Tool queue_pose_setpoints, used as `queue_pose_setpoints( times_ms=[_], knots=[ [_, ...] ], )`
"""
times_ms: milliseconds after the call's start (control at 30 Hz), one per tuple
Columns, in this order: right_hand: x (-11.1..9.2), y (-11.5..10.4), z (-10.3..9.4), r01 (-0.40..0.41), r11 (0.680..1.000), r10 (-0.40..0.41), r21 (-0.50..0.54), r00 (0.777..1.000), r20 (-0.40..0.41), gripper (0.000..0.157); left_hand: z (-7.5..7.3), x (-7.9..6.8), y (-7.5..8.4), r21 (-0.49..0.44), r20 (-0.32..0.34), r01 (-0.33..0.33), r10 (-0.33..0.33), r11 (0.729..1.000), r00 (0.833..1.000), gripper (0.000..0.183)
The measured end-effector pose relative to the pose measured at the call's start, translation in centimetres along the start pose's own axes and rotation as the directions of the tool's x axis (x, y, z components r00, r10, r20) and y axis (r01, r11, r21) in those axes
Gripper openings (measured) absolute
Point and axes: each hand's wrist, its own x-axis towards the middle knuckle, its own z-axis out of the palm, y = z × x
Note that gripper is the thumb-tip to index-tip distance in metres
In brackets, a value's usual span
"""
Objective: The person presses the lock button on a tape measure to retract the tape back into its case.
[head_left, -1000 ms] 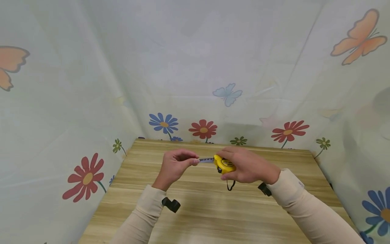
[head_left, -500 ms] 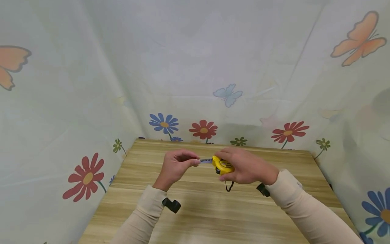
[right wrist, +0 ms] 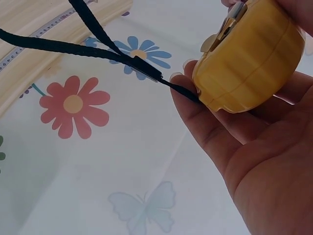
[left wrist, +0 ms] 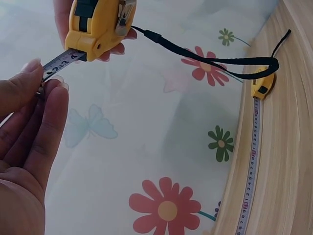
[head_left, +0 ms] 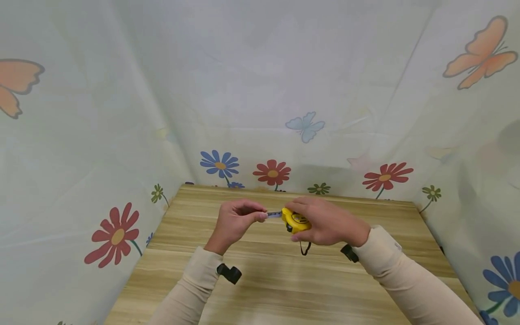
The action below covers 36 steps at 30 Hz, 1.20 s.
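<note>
My right hand (head_left: 325,221) grips the yellow case of a tape measure (head_left: 295,221), its fingers on the far side and its thumb on the near side. A short stretch of the printed metal blade (left wrist: 62,62) sticks out of the case to the left. Thumb and fingertips of my left hand (head_left: 235,221) pinch the end of that blade. From the case hangs a black wrist strap (right wrist: 102,54), looped and loose. The right wrist view shows the case's rounded yellow side (right wrist: 252,58) and a metal clip (right wrist: 230,24). Both hands are above the wooden table.
In the left wrist view, a second yellow tape measure (left wrist: 263,82) lies on the wooden table (left wrist: 288,147) with a long blade (left wrist: 252,166) drawn out. I cannot make it out in the head view. White sheeting (head_left: 260,90) with flowers and butterflies encloses the table's back and sides.
My right hand has shifted slightly left with the tape measure's case, so the stretch of blade showing is a little shorter. My left hand stays almost still, pinching the blade's end.
</note>
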Motion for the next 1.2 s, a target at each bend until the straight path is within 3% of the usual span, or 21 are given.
queue_pose_setpoints(
  times_ms=[500, 1200],
  knots=[
    [0.15, -0.14, 0.13, 0.010, 1.000, -0.010, 0.004, 1.000, -0.004, 0.064, 0.09, 0.08, -0.46, -0.001, 0.003, 0.022, -0.022, 1.000, 1.000, 0.014],
    [0.24, 0.01, 0.13, 0.034, 0.999, -0.034, 0.008, 0.999, -0.016, 0.065, 0.53, 0.43, -0.41, -0.013, 0.021, 0.001, -0.001, 1.000, 1.000, 0.013]
  ],
)
